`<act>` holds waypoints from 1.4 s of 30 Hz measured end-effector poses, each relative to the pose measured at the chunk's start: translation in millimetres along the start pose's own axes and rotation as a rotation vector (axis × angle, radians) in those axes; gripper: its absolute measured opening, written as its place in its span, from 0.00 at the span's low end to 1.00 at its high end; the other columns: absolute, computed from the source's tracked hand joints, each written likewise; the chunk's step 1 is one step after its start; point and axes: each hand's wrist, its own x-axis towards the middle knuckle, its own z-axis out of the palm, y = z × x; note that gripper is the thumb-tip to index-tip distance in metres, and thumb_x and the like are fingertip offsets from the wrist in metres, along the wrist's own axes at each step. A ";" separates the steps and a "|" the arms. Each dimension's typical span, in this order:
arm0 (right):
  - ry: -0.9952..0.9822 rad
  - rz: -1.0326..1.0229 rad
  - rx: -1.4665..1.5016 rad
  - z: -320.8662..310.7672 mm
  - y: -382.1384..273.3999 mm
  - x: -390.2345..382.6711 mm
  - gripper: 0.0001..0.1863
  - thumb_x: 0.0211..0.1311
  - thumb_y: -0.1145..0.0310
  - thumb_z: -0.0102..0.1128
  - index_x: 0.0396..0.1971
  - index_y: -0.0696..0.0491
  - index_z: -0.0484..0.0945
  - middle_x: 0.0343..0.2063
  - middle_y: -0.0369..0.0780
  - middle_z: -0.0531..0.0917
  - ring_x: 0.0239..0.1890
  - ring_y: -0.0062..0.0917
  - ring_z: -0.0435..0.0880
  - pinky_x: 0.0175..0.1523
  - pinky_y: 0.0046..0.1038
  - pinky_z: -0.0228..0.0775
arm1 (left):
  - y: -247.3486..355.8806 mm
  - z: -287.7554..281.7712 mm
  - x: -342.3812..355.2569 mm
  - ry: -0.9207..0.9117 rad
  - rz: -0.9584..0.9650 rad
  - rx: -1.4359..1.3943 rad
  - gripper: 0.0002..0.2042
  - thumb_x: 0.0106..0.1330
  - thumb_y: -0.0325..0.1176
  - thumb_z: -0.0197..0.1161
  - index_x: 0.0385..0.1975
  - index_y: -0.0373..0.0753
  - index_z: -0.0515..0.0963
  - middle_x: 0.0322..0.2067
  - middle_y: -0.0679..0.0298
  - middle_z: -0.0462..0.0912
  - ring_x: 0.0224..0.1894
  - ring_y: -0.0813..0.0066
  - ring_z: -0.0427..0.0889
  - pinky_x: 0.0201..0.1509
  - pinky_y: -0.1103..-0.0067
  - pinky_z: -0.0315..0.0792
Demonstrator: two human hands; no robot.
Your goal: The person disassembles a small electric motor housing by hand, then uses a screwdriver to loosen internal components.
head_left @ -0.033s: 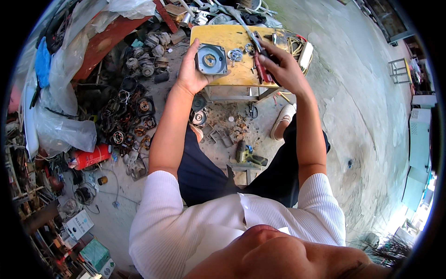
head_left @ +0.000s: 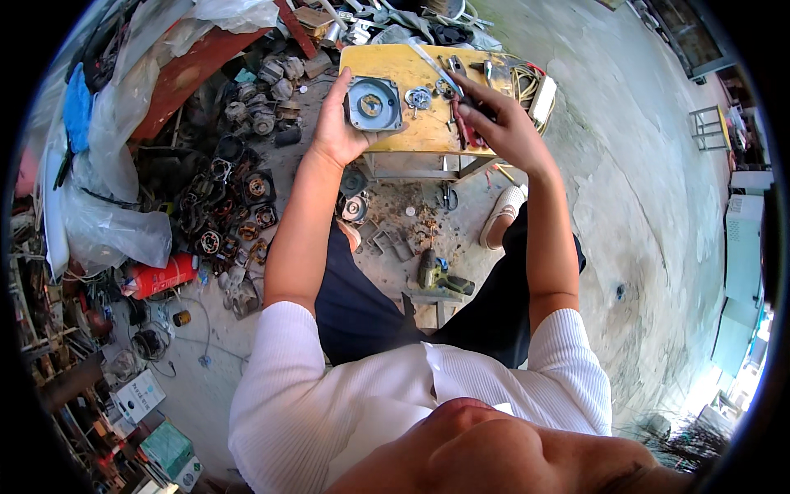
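Note:
My left hand (head_left: 336, 123) is closed on the edge of a square grey metal motor housing (head_left: 374, 104), with a round recess and a brownish centre facing up. It holds the housing at the left side of a yellow-topped table (head_left: 391, 62). Over the table's right half, my right hand (head_left: 506, 123) grips a long, narrow silvery tool (head_left: 432, 63) with a dark handle; its exact kind is unclear. Red-handled pliers (head_left: 467, 133) lie partly hidden beneath that hand. Between the hands sits a small round metal part (head_left: 418, 98).
Motor parts (head_left: 247, 193) heap the floor on the left, near a red cylinder (head_left: 169, 277). A green cordless drill (head_left: 440, 273) rests between my feet. Coiled cable and a white power strip (head_left: 541, 99) are at the table's right edge.
My right hand has raised the long silvery tool off the tools on the table, and its blade now stands out apart from them. The left hand and the housing have hardly moved.

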 end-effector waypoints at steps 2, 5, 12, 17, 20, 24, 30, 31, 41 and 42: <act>-0.046 -0.103 -0.108 -0.5 1.0 -5.9 0.24 0.65 0.70 0.60 0.62 0.43 0.75 0.30 0.41 0.83 0.31 0.27 0.78 0.48 0.31 0.73 | 4.5 3.2 -0.8 0.026 0.019 -0.048 0.31 0.70 0.58 0.51 0.62 0.40 0.69 0.57 0.51 0.76 0.58 0.44 0.75 0.60 0.42 0.69; -0.106 -0.353 -0.432 -0.8 3.3 -12.4 0.22 0.68 0.71 0.58 0.62 0.45 0.75 0.36 0.43 0.83 0.38 0.33 0.81 0.47 0.33 0.72 | 6.5 -2.4 2.0 0.032 0.061 -0.088 0.32 0.70 0.58 0.51 0.61 0.37 0.69 0.57 0.49 0.75 0.60 0.43 0.74 0.61 0.42 0.68; -0.157 -0.242 -0.455 7.4 -10.1 -15.2 0.22 0.65 0.72 0.58 0.59 0.44 0.77 0.37 0.47 0.83 0.40 0.41 0.81 0.49 0.37 0.71 | 1.4 3.8 2.3 0.054 0.174 -0.011 0.33 0.69 0.59 0.51 0.61 0.35 0.69 0.56 0.49 0.76 0.60 0.44 0.74 0.60 0.45 0.70; -0.100 -0.236 -0.484 16.5 -8.1 -15.9 0.22 0.65 0.73 0.58 0.59 0.44 0.78 0.37 0.48 0.81 0.40 0.43 0.81 0.51 0.38 0.70 | -2.9 7.2 1.5 0.076 0.217 0.028 0.32 0.68 0.59 0.52 0.59 0.37 0.71 0.55 0.52 0.77 0.59 0.49 0.75 0.59 0.49 0.73; 0.015 -0.385 -0.569 23.1 1.5 -15.3 0.21 0.64 0.73 0.59 0.58 0.45 0.78 0.36 0.49 0.81 0.40 0.44 0.80 0.56 0.39 0.68 | -7.2 8.5 4.0 0.084 0.233 0.023 0.31 0.68 0.59 0.52 0.58 0.37 0.72 0.54 0.53 0.78 0.58 0.51 0.76 0.59 0.51 0.74; -0.017 -0.211 -0.492 29.4 -3.9 -17.3 0.21 0.64 0.74 0.59 0.57 0.45 0.78 0.38 0.50 0.80 0.43 0.45 0.80 0.63 0.38 0.64 | -10.4 7.5 5.3 0.087 0.281 0.023 0.32 0.68 0.60 0.51 0.58 0.37 0.72 0.54 0.53 0.78 0.58 0.52 0.77 0.59 0.52 0.74; 0.075 -0.311 -0.544 33.1 -8.6 -19.2 0.21 0.62 0.72 0.59 0.54 0.41 0.81 0.27 0.47 0.78 0.37 0.43 0.81 0.56 0.39 0.71 | -3.7 7.2 -1.3 -0.019 0.197 -0.032 0.34 0.68 0.62 0.49 0.60 0.36 0.70 0.54 0.52 0.77 0.58 0.48 0.76 0.59 0.52 0.74; 0.087 -0.326 -0.566 33.1 -7.7 -19.4 0.21 0.61 0.73 0.59 0.54 0.40 0.81 0.27 0.46 0.77 0.37 0.42 0.81 0.55 0.39 0.72 | -2.9 8.7 -3.1 -0.017 0.191 -0.025 0.35 0.68 0.62 0.48 0.60 0.35 0.69 0.54 0.51 0.77 0.58 0.48 0.76 0.59 0.52 0.74; 0.167 -0.431 -0.716 22.8 -6.4 -19.2 0.24 0.56 0.77 0.60 0.51 0.36 0.84 0.30 0.38 0.77 0.39 0.33 0.81 0.43 0.35 0.76 | 5.1 12.7 -10.1 -0.122 0.138 0.086 0.37 0.69 0.62 0.45 0.62 0.31 0.67 0.56 0.47 0.76 0.55 0.48 0.79 0.57 0.52 0.76; 0.168 -0.430 -0.725 21.0 -8.2 -19.7 0.24 0.56 0.78 0.59 0.50 0.35 0.84 0.31 0.37 0.77 0.39 0.32 0.81 0.41 0.34 0.76 | 5.5 12.4 -9.8 -0.126 0.149 0.115 0.38 0.69 0.62 0.45 0.62 0.30 0.67 0.56 0.47 0.77 0.55 0.48 0.79 0.57 0.52 0.76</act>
